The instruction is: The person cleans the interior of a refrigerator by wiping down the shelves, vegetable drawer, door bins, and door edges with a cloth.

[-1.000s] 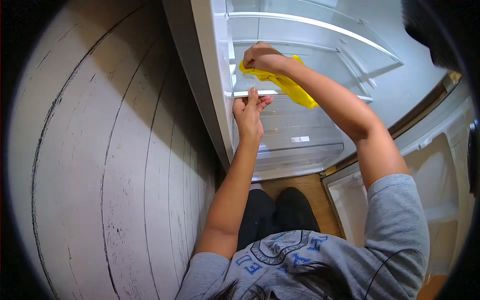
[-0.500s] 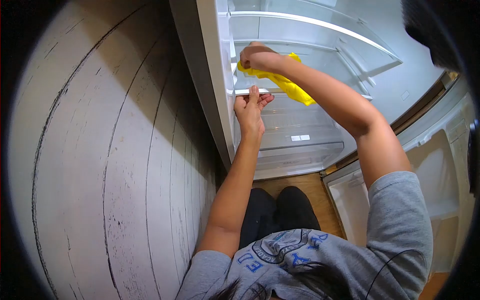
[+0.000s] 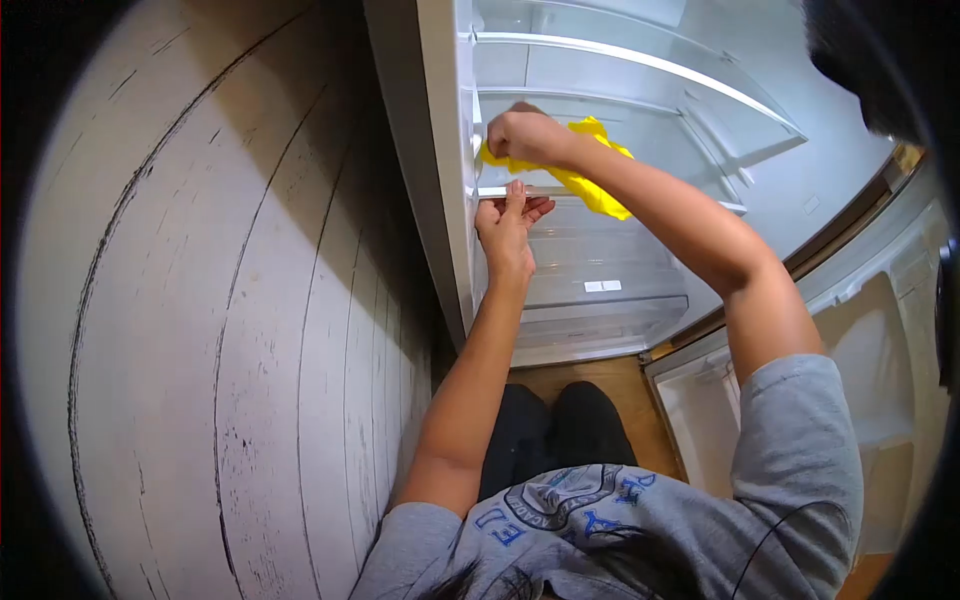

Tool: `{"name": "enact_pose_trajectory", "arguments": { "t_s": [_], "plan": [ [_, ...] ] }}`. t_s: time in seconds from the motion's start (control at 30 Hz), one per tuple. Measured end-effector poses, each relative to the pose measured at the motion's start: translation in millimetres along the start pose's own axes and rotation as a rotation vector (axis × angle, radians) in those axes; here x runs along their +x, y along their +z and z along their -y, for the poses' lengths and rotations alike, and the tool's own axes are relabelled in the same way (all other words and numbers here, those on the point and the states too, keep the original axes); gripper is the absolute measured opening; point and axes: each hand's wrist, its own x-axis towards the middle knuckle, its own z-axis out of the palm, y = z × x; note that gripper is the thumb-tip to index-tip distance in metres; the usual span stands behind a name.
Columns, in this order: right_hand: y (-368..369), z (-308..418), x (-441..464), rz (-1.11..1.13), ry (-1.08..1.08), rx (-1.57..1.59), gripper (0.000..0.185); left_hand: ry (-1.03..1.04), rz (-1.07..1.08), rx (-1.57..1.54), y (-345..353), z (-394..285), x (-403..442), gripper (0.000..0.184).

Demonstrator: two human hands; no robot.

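My right hand (image 3: 528,136) is closed on a yellow cloth (image 3: 598,196), over the lower glass shelf (image 3: 640,125) near its left side. The cloth's loose end hangs out under my forearm toward the shelf's front. Below it, my left hand (image 3: 506,232) grips the front edge of that same shelf at the left, thumb on the edge and fingers beneath. How firmly the cloth presses on the glass cannot be made out behind my fist.
An upper glass shelf (image 3: 640,56) spans the fridge above my hands. Under the lower shelf sits a clear drawer (image 3: 600,262). The fridge door (image 3: 850,370) stands open at the right. A whitewashed plank surface (image 3: 200,300) fills the left, close to my left arm.
The whole view has shifted slightly. My right hand has come a little toward the shelf's front with the cloth. My left hand keeps its place on the edge.
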Motion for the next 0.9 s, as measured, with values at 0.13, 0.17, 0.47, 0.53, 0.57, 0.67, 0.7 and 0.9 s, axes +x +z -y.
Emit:
{"name": "enact_pose_trajectory", "arguments": {
  "t_s": [0.13,0.17,0.47,0.53,0.57,0.67,0.7,0.9],
  "plan": [
    [-1,13,-3,0.030,-0.049,-0.118,0.018,-0.015,-0.002,0.011,-2,0,-1,0.022],
    [3,10,-1,0.027,-0.042,-0.110,0.018,-0.022,-0.002,0.019,-3,1,-3,0.022],
    [-4,9,3,0.127,-0.038,-0.028,0.017,-0.015,-0.001,0.020,-3,2,-2,0.021],
    [-8,14,2,0.094,-0.078,-0.071,0.018,-0.031,-0.008,0.003,-1,-1,-1,0.022],
    [-5,10,6,0.092,-0.078,-0.068,0.018,-0.031,-0.008,0.006,-1,-1,1,0.022],
    [-3,5,13,0.090,0.022,-0.132,0.015,-0.034,-0.033,0.003,1,0,-1,0.018],
    [-5,6,15,0.088,0.068,-0.175,0.014,-0.034,-0.039,0.012,3,-1,-2,0.017],
    [-6,11,0,0.114,-0.006,-0.051,0.012,-0.032,-0.042,0.014,1,0,-3,0.017]
  ]
}}
